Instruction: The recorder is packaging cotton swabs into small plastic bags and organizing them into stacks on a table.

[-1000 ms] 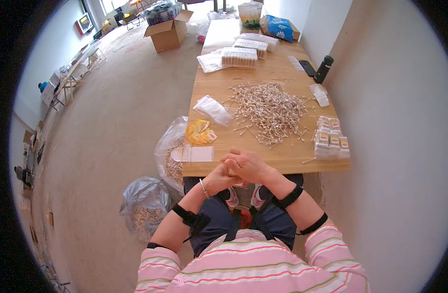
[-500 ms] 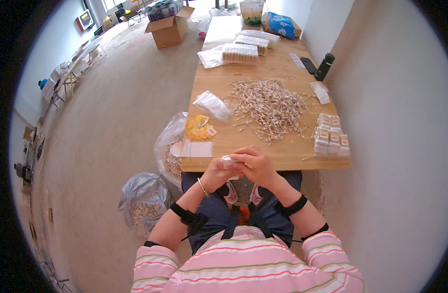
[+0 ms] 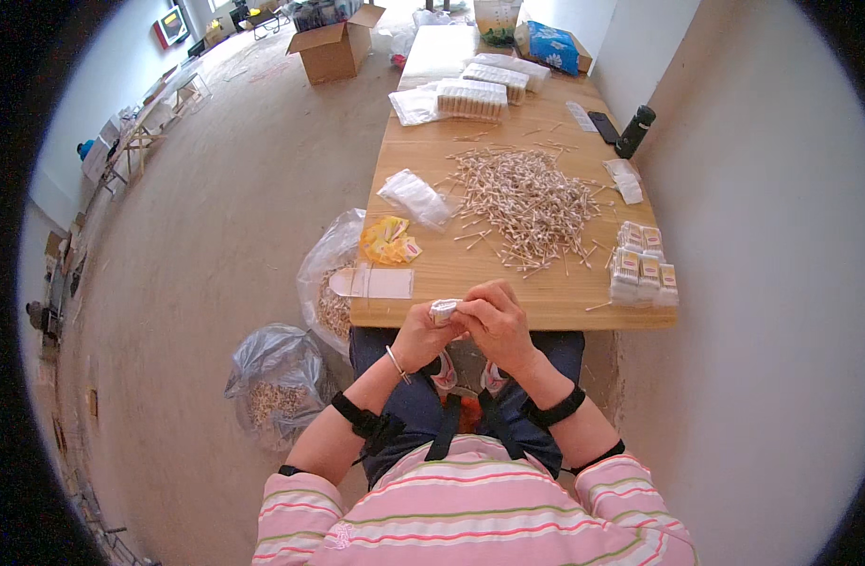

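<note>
I see a small white packet (image 3: 444, 310) pinched between both hands, right at the near edge of the wooden table (image 3: 423, 160). My left hand (image 3: 421, 335) has its fingers curled closed around the packet's lower end, and my right hand (image 3: 494, 323) is folded over it from the other side, fingertips pressed on its top.

Beyond the packet, in the middle of the table, lies a big loose heap of cotton swabs (image 3: 527, 200). To the right of that heap, by the table's right edge, stand stacked filled swab boxes (image 3: 642, 268). Left of the heap lie a clear plastic bag (image 3: 414, 196) and some yellow labels (image 3: 388, 241), with a flat white card (image 3: 372, 282) nearer me. Off the table's left edge, two clear sacks (image 3: 277, 377) sit on the floor.
</note>
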`<state>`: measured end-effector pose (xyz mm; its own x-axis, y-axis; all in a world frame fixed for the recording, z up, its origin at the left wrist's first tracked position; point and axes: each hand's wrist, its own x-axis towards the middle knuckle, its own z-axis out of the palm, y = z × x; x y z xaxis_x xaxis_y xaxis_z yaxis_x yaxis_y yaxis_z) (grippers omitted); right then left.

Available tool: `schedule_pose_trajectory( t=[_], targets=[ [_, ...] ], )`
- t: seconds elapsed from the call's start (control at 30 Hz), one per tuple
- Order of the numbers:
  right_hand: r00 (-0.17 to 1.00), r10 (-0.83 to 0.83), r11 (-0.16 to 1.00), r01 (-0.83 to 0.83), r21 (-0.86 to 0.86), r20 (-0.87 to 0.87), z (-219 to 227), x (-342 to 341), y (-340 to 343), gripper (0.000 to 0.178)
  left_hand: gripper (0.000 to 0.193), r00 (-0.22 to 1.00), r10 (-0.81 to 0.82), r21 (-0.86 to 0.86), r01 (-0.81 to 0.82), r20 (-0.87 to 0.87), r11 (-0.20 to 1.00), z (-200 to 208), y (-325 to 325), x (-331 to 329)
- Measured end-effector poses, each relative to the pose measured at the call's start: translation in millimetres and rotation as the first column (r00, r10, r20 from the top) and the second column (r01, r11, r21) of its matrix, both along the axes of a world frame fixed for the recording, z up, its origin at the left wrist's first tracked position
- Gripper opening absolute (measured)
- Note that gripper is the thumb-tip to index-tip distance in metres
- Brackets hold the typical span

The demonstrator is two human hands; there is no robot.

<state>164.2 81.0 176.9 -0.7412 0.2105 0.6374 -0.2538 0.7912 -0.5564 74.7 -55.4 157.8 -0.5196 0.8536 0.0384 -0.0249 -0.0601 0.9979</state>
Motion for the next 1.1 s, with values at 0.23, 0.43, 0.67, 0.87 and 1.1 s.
schedule_pose_trajectory(
  t=[0.23, 0.43, 0.67, 0.87, 1.1],
  targets=[
    [0.992, 0.095, 0.985, -0.082, 0.149, -0.079, 1, -1, 5, 0.013, 0.012, 0.999, 0.019, -0.055, -0.021, -0.042, 0.998, -2, -2, -2],
    [0.996, 0.028, 0.998, -0.024, 0.053, -0.088, 0, -2, 5, 0.017, 0.011, 1.0, -0.017, -0.024, 0.017, 0.016, 1.0, 3, 2, -1],
    [0.995, 0.088, 0.97, -0.074, 0.231, -0.05, 3, 0, 8, 0.015, 0.01, 0.994, -0.047, -0.03, 0.05, 0.101, 0.998, -1, 2, -3],
    [0.995, 0.087, 0.993, -0.09, 0.073, 0.051, 2, 1, 7, 0.016, 0.011, 0.997, -0.029, -0.063, 0.025, -0.074, 0.998, -1, 0, -3],
    [0.974, 0.2, 0.98, -0.2, -0.01, 0.106, 10, 7, 16, 0.016, 0.019, 0.935, -0.035, -0.226, -0.049, -0.353, 0.973, -7, -1, -5]
  ],
)
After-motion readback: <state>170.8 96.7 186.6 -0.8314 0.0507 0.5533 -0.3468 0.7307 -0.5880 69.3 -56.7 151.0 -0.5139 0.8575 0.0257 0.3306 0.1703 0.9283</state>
